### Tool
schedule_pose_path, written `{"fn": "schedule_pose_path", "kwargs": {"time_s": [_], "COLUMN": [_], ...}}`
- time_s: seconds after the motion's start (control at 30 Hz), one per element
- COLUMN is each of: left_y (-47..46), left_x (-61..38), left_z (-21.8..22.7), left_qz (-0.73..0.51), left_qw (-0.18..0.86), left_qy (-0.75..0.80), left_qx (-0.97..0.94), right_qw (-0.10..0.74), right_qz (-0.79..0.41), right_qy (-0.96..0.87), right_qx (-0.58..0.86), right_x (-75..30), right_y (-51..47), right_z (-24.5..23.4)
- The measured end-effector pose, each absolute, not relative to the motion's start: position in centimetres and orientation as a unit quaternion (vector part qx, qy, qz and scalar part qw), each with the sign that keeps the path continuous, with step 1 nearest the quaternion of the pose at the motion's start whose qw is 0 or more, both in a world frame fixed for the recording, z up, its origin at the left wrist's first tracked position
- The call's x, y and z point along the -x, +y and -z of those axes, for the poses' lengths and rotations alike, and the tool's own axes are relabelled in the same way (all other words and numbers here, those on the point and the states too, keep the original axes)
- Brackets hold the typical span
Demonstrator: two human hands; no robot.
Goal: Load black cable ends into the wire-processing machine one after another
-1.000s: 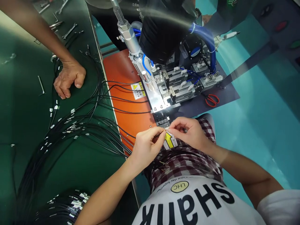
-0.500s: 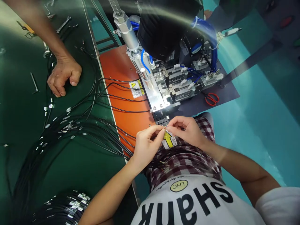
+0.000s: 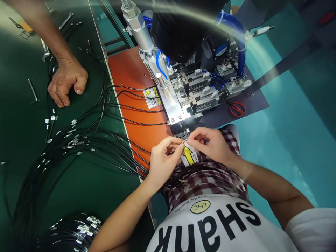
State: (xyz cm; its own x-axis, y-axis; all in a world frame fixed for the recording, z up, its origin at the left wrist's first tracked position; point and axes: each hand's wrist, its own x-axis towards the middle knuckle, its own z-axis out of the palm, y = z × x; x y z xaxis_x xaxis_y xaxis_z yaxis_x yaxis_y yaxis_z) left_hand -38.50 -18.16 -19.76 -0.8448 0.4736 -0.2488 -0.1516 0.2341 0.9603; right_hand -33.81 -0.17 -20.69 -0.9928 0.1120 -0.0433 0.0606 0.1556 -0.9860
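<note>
My left hand [image 3: 163, 159] and my right hand [image 3: 210, 143] meet fingertip to fingertip just in front of the metal press machine [image 3: 183, 94]. Both pinch a small metal terminal [image 3: 184, 141] at the end of a thin black cable. Under them lies a white label with a yellow arrow [image 3: 189, 155] on the checked cloth over my lap. Several black cables [image 3: 131, 112] run from the machine across the orange plate [image 3: 131, 73] to the left.
Another person's fist [image 3: 67, 82] rests on the green belt [image 3: 23, 140] at the upper left, beside loose metal parts. A bundle of black cables with metal ends [image 3: 76, 229] lies at the lower left. Red scissors [image 3: 237, 108] lie right of the machine.
My hands stay pinched together on the terminal, drifting slightly up. The view has shifted, so the other person's fist and the machine sit a little further left and higher.
</note>
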Motion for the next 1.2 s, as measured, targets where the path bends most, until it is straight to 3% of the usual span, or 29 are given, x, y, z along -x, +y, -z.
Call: {"fn": "schedule_pose_path", "kwargs": {"time_s": [0.5, 0.73, 0.93, 1.2], "left_y": [-17.4, -18.3, -17.6, -18.0], "left_x": [39.1, 40.3, 39.7, 40.7], "left_z": [20.2, 19.3, 20.3, 21.0], "left_qz": [-0.715, -0.616, -0.69, -0.739], "left_qw": [0.289, 0.326, 0.286, 0.397], "left_qy": [0.636, 0.708, 0.662, 0.544], "left_qx": [-0.032, -0.114, -0.061, -0.008], "right_qw": [0.095, 0.114, 0.061, -0.022], "right_qz": [-0.558, -0.523, -0.59, -0.66], "right_qy": [-0.825, -0.845, -0.802, -0.747], "right_qx": [0.016, 0.016, 0.071, 0.078], "right_x": [33.1, 33.3, 33.1, 33.4], "right_y": [-1.6, -1.3, -2.0, -1.7], "right_z": [21.5, 21.2, 21.5, 21.4]}}
